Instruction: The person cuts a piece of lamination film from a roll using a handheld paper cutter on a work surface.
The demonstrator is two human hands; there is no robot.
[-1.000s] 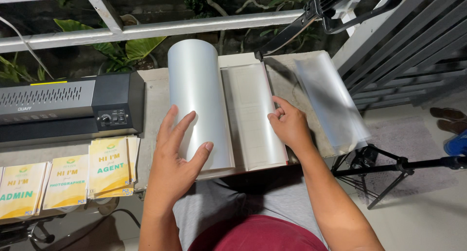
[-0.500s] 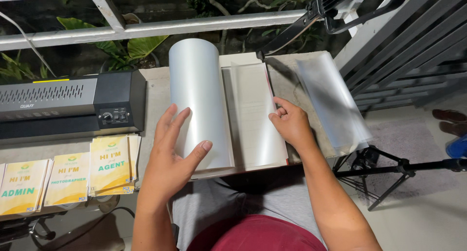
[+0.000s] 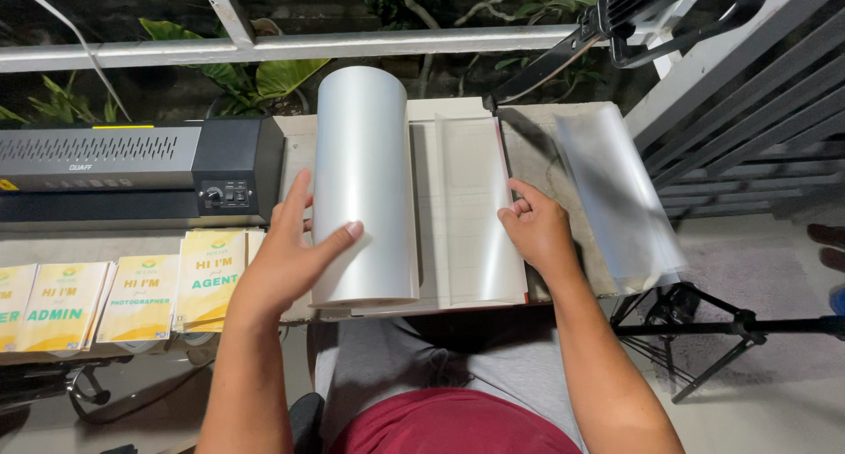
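1. A pale stone worktop (image 3: 563, 168) runs beside a white metal railing (image 3: 290, 47), with green leaves behind it at 12 o'clock.
2. The left hand (image 3: 295, 260) rests spread on a curled roll of clear glossy film (image 3: 363, 185), fingers wide, thumb across its lower part.
3. The right hand (image 3: 534, 229), at 3 o'clock from the roll, pinches the edge of a flat clear sheet (image 3: 473, 212).
4. A black-and-grey laminating machine (image 3: 132, 172) sits at 9 o'clock, with yellow printed cards (image 3: 141, 297) below it.

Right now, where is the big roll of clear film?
In the head view the roll of clear film lies at table centre, under the left hand, between the black laminator and the flat sheet.
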